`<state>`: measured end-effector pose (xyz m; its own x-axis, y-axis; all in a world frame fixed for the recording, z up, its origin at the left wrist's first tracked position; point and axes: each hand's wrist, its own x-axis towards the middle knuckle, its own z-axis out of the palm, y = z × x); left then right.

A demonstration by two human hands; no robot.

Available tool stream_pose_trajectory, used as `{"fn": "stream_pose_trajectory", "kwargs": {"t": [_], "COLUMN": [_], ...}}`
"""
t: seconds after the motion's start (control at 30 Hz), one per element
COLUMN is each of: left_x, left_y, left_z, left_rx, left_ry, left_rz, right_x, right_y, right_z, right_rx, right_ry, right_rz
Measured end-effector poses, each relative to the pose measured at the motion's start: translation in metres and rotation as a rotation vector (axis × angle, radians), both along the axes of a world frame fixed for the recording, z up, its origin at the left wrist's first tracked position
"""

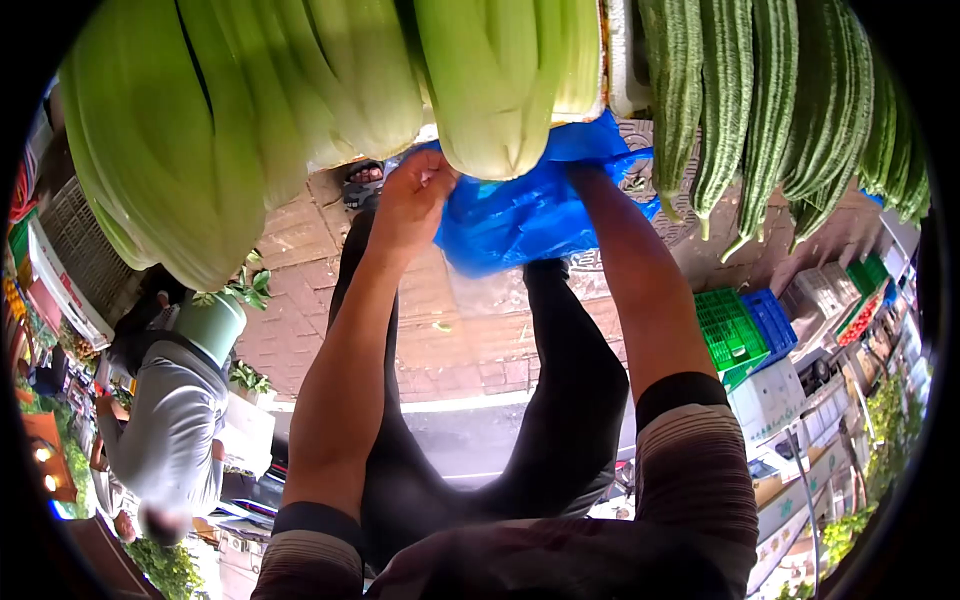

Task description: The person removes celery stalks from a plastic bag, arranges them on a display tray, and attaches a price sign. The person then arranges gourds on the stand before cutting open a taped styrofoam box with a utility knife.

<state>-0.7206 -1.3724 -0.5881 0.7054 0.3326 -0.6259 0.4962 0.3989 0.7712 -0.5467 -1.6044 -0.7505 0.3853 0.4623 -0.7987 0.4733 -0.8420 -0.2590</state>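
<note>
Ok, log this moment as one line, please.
left hand: curled beside blue bag | right hand: hidden at blue bag | nearby: pale green vegetables, ridged gourds

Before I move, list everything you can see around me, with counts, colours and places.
Celery-like bunches: several, pale green, top left to centre
Ridged gourds: several, dark green, top right
Plastic bag: one, blue, upper centre
Brick paving: reddish brown, underneath
Crates: at least two, green and blue, right
Leafy greens: a few, green, left
Other person: one clearly seen, grey shirt, left
Background stalls and trees: many, mixed colours, outer edges, too small to count
Your legs: two, black trousers, centre
Your sleeves: two, striped with dark cuffs, bottom
Left hand: one, bare, at the bag's left edge
Right hand: one, hidden by the bag
</note>
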Motion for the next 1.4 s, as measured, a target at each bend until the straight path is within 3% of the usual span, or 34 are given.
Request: {"fn": "stream_pose_trajectory", "kwargs": {"t": [0.23, 0.3, 0.4, 0.57, 0.73, 0.8, 1.07, 1.13, 1.23, 1.33, 1.4], "left_x": [0.005, 0.009, 0.008, 0.008, 0.001, -0.002, -0.025, -0.018, 0.002, 0.024, 0.027], "left_y": [-0.016, -0.012, -0.011, -0.006, -0.011, -0.012, 0.000, 0.006, 0.005, -0.024, -0.063], "left_z": [0.005, 0.005, 0.005, 0.007, 0.003, 0.004, -0.024, -0.015, 0.025, 0.082, 0.109], "left_rx": [0.020, 0.212, 0.238, 0.298, 0.296, 0.179, 0.243, 0.284, 0.501, 0.940, 0.546], "left_ry": [-0.169, -0.226, -0.256, -0.206, -0.174, -0.022, -0.003, 0.008, 0.250, -0.030, -0.186], "left_rz": [-0.003, -0.078, -0.086, -0.207, -0.176, -0.147, -0.153, -0.212, -0.347, -0.206, -0.266], "right_x": [0.028, 0.030, 0.023, 0.005, -0.029, -0.041, -0.066, -0.061, -0.054, -0.039, -0.030], "right_y": [-0.008, -0.008, -0.021, -0.037, -0.041, -0.042, -0.031, -0.027, -0.028, -0.030, -0.028], "right_z": [-0.014, -0.015, -0.006, 0.016, 0.039, 0.048, 0.056, 0.048, 0.040, 0.041, 0.046], "right_rx": [-0.024, -0.020, -0.003, 0.040, 0.082, 0.090, 0.106, 0.104, 0.088, 0.060, 0.021], "right_ry": [0.006, 0.001, 0.004, 0.003, 0.010, 0.017, 0.033, 0.029, 0.022, 0.028, 0.047], "right_rz": [0.017, 0.019, 0.016, -0.001, -0.017, -0.025, -0.032, -0.029, -0.024, -0.003, 0.028]}}
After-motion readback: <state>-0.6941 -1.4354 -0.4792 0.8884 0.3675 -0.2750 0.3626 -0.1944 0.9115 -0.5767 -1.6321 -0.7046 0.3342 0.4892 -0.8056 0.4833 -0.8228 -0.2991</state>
